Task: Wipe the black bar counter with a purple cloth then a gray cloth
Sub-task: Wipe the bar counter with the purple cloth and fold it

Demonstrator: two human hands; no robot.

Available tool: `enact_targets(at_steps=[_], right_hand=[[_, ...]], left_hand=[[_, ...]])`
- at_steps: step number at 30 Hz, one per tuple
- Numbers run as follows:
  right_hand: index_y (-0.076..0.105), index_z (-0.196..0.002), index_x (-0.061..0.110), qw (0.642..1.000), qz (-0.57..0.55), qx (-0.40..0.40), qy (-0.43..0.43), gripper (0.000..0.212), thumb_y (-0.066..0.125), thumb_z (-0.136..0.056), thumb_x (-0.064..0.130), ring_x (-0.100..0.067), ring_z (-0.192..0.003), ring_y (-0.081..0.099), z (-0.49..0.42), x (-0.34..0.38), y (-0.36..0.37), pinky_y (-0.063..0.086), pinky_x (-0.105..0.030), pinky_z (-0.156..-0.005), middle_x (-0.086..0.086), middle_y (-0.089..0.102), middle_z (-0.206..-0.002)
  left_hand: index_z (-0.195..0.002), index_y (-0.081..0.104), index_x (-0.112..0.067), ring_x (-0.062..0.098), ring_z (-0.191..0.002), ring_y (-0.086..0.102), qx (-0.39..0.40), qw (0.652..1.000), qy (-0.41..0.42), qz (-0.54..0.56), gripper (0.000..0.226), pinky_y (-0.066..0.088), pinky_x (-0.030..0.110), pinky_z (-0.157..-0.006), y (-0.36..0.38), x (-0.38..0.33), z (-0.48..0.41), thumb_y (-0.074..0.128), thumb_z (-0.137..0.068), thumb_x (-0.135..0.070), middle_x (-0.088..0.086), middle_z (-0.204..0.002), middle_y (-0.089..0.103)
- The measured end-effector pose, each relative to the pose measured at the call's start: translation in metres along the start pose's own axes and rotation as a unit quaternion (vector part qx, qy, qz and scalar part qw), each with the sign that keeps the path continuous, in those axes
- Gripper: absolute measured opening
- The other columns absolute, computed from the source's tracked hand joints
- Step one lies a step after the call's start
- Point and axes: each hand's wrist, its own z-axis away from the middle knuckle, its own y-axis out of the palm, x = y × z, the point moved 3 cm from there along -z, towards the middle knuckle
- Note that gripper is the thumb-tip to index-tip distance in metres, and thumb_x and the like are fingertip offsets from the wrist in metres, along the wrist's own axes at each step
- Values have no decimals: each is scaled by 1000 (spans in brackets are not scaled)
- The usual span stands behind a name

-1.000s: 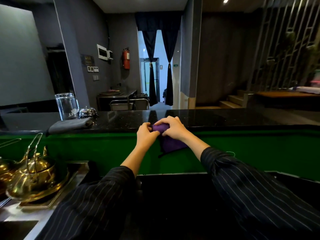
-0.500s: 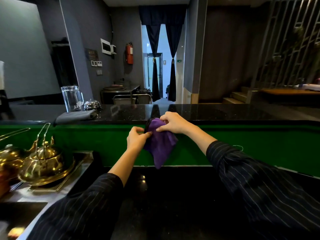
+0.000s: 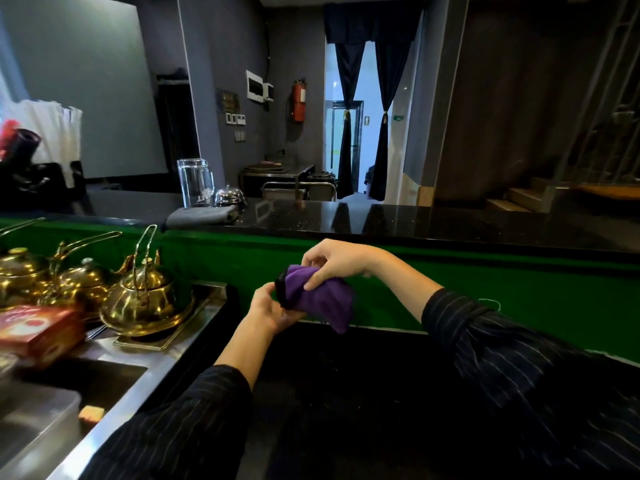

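Note:
Both hands hold a bunched purple cloth point(image 3: 320, 301) in the air below the black bar counter point(image 3: 415, 221), in front of its green front panel. My left hand point(image 3: 272, 304) cups the cloth from below and left. Above it, my right hand point(image 3: 337, 263) pinches the cloth's upper fold. A folded gray cloth point(image 3: 201, 215) lies on the counter top to the left, near the counter's front edge.
A clear glass jug point(image 3: 195, 182) and a silver call bell point(image 3: 229, 196) stand behind the gray cloth. Three brass teapots point(image 3: 145, 296) sit on a steel tray at the left, beside a red box point(image 3: 38, 330) and a sink point(image 3: 52, 403). A lower black worktop point(image 3: 346, 393) lies under my arms.
The purple cloth has come off the counter's edge and dropped lower, toward me. Both hands went down with it and gathered it into a bundle.

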Motion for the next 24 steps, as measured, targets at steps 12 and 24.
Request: enact_targets(at_steps=[12, 24], right_hand=[[70, -95, 17, 998, -55, -34, 4, 14, 74, -82, 16, -17, -88, 60, 1, 1, 24, 50, -33, -77, -11, 66, -98], [44, -99, 15, 978, -168, -105, 62, 36, 74, -83, 26, -18, -87, 60, -40, 9, 63, 48, -29, -69, -6, 63, -101]], left_hand=[[-88, 74, -4, 17, -62, 71, 39, 974, 48, -218, 33, 59, 27, -59, -18, -39, 31, 43, -93, -14, 9, -75, 75], [-106, 65, -2, 22, -75, 67, 61, 920, 159, -354, 27, 56, 31, -70, -31, -71, 67, 64, -79, 1, 12, -88, 70]])
